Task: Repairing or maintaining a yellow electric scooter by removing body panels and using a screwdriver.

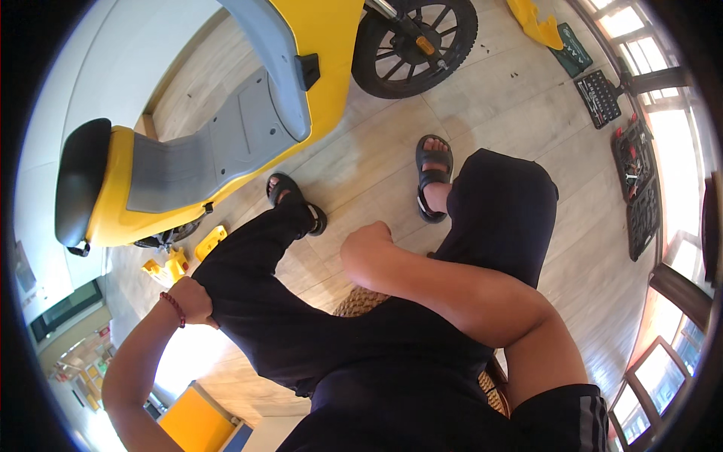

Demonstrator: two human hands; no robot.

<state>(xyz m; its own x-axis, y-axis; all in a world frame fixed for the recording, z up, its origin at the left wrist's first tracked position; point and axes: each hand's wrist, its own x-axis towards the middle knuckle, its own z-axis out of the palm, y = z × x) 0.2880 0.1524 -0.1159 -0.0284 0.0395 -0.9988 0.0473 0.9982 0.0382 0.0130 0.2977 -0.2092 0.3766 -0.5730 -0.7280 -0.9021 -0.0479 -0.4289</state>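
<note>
My left hand [194,301], with a beaded bracelet at the wrist, is closed at the outer side of my left black trouser leg [248,309], gripping the cloth. Its fingertips are hidden. My right hand [367,245] is curled into a fist above the floor between my knees. Its fingers face away from view, so anything inside it cannot be seen. A woven seat [363,301] shows below me. Ahead and to the left stands a yellow scooter [331,98] with a grey footboard [241,124], a black saddle [81,181] and a black spoked wheel [414,45].
Yellow plastic parts lie beside the scooter's rear [172,267] and at the far right [536,26]. A socket set [599,98] and an open tool case [636,188] lie along the right by the windows. My sandalled feet [434,177] rest on the wooden floor.
</note>
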